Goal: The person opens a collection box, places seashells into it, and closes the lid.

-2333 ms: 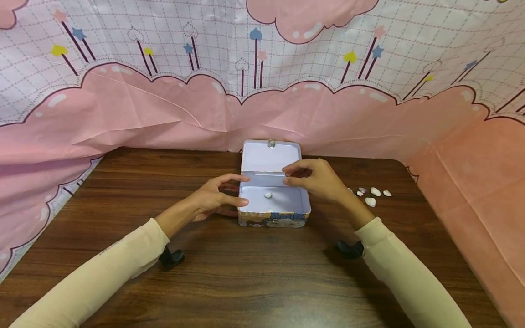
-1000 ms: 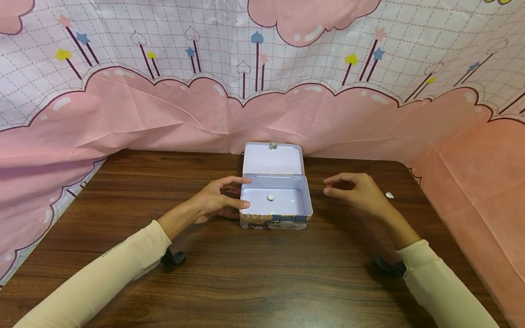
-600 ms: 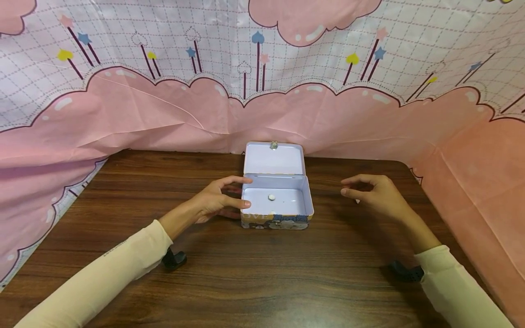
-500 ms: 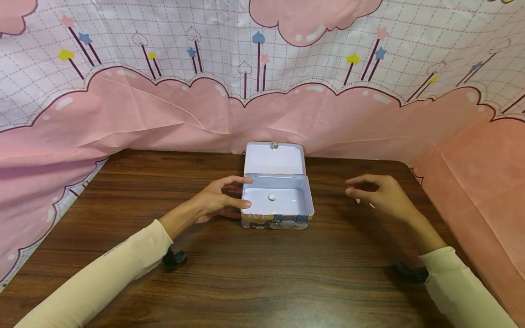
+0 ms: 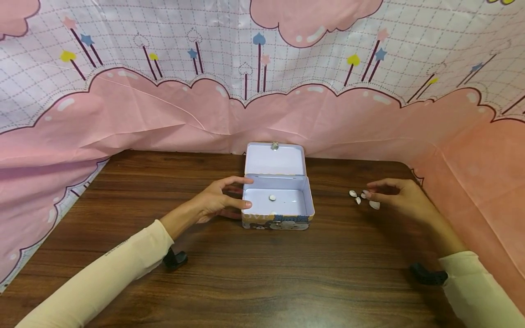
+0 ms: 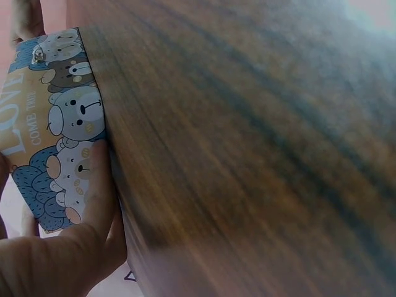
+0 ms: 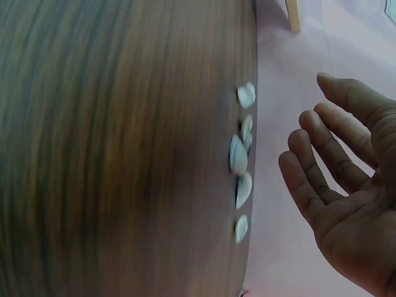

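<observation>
An open tin box [image 5: 277,221] printed with cartoon bears [image 6: 55,130] stands mid-table, its lid [image 5: 275,159] upright. One white shell [image 5: 272,197] lies inside. My left hand [image 5: 245,192] grips the box's left end, fingers over the back rim and thumb [image 6: 94,185] on the front face. Several small white shells [image 5: 362,197] lie on the wood to the right, in a row [image 7: 239,154] in the right wrist view. My right hand [image 5: 370,190] hovers just right of them, with its fingers [image 7: 309,139] relaxed and holding nothing.
The dark wooden table [image 5: 262,278] is ringed by a pink cloud-print cloth [image 5: 164,114] at the back and both sides. The shells lie near the table's right edge [image 7: 250,37]. Black wrist mounts [image 5: 175,259] sit under each forearm.
My right hand has moved from over the box out to the right, uncovering the shells and stopping beside them. The left hand and the box have stayed put.
</observation>
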Tool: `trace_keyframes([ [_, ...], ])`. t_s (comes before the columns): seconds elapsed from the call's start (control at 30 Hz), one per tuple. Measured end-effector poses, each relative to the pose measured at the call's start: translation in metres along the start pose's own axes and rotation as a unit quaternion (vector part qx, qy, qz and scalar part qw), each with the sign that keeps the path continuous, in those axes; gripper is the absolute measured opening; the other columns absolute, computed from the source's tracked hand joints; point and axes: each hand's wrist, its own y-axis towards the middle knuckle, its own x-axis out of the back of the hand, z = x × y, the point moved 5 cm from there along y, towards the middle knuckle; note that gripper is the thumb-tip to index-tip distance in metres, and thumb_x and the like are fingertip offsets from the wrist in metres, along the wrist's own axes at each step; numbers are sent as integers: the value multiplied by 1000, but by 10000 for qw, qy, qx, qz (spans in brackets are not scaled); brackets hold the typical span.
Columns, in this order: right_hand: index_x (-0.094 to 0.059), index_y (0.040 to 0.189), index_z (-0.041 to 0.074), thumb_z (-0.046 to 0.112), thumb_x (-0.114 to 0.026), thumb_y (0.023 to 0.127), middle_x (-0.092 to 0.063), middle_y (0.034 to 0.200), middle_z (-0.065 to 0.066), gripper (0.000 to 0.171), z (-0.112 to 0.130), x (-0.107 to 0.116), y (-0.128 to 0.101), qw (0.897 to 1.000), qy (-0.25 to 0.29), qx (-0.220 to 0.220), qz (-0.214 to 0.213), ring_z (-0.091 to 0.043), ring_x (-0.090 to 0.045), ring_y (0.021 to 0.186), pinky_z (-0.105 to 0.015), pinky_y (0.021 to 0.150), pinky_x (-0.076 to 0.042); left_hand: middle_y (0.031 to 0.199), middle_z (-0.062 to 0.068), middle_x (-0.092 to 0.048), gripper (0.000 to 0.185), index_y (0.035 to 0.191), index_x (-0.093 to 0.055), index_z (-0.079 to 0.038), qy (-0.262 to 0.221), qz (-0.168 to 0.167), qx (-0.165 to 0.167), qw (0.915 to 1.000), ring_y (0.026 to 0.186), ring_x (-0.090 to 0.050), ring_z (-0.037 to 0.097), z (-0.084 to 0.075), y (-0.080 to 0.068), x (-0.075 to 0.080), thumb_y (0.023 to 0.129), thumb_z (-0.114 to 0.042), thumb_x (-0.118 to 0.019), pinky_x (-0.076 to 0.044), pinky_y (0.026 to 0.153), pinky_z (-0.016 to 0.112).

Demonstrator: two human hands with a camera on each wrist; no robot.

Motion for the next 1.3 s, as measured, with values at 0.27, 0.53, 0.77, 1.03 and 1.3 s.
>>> trace_keyframes([
  [0.27,-72,130,9,33,-81,93,-79,109,-6,45,-28,8,2,9990,357,256,-63,6,-67,92,-13,70,-55,156,22,-34,78,150,-55,-25,1,-26,19,10000,112,-66,33,1,1,0,82,-8,-89,-65,93,52],
  [0.53,-71,132,10,35,-82,92,-76,119,-14,48,-42,12,1,9994,316,70,141,7,-67,95,-9,75,-54,156,22,-35,81,152,-52,-23,21,-28,3,10000,111,-67,33,0,0,0,82,-10,-90,-65,92,52],
  [0.77,-69,133,5,31,-81,93,-79,113,0,49,-59,21,2,9996,250,61,90,10,-66,94,-9,73,-53,156,23,-35,81,152,-53,-24,30,-35,32,10000,111,-67,33,2,2,1,81,-11,-91,-65,92,52],
  [1.03,-71,131,8,34,-85,89,-77,120,-14,52,-76,33,6,10000,-29,-25,-8,18,-60,94,-4,75,-47,157,23,-34,81,152,-53,-24,54,-33,18,10000,111,-68,32,1,2,1,81,-12,-91,-65,92,52],
  [1.3,-67,136,8,38,-85,88,-73,126,-5,59,-97,31,13,9987,-308,-205,347,12,-60,97,-10,73,-48,157,23,-34,80,152,-53,-24,47,-44,23,10000,110,-68,32,1,1,1,82,-11,-90,-65,92,52],
])
